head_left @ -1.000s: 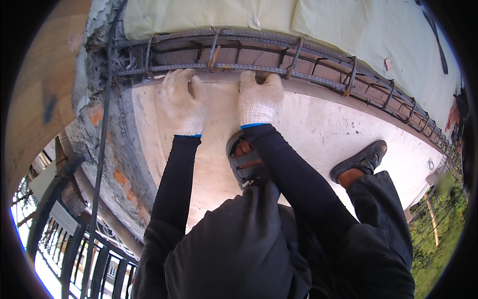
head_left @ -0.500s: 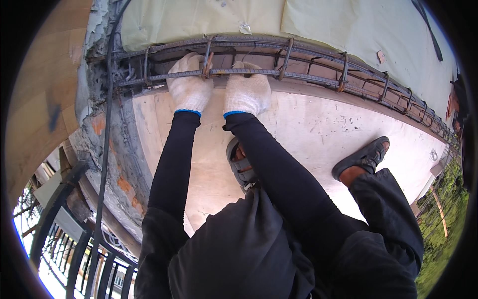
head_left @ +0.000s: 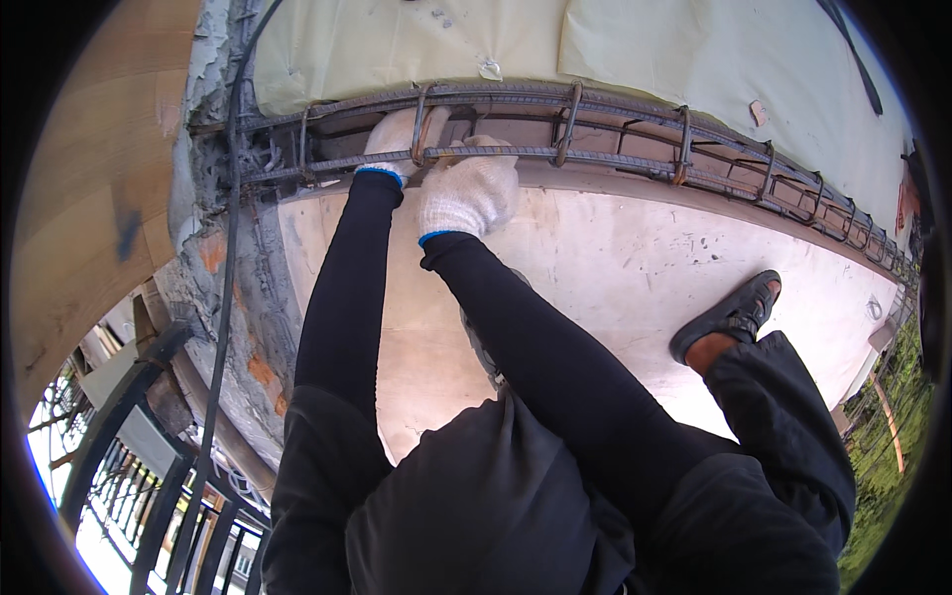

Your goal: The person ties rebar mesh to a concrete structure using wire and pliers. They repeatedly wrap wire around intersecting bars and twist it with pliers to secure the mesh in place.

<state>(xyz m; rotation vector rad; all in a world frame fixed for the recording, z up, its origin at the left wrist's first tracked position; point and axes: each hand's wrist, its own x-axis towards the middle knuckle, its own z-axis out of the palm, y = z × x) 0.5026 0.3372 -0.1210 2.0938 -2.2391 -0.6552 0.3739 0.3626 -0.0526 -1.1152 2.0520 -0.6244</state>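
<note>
A long cage of steel rebar with square stirrups runs across the far side of the plywood. My left hand, in a white knit glove with a blue cuff, reaches in under the near bar beside a stirrup. Its fingers are hidden inside the cage. Just to the right, my right hand, gloved the same way, is curled at the near bar, which crosses over its fingers. What those fingers hold, if anything, is hidden.
Pale plywood lies under my sandalled foot. Pale yellow sheeting covers the area beyond the cage. At left, a black cable hangs past a broken concrete column, with a dark railing lower down.
My left hand has moved deeper into the cage, past the near bar. My right hand has shifted left, closer to the stirrup, and curled more. The view has shifted slightly.
</note>
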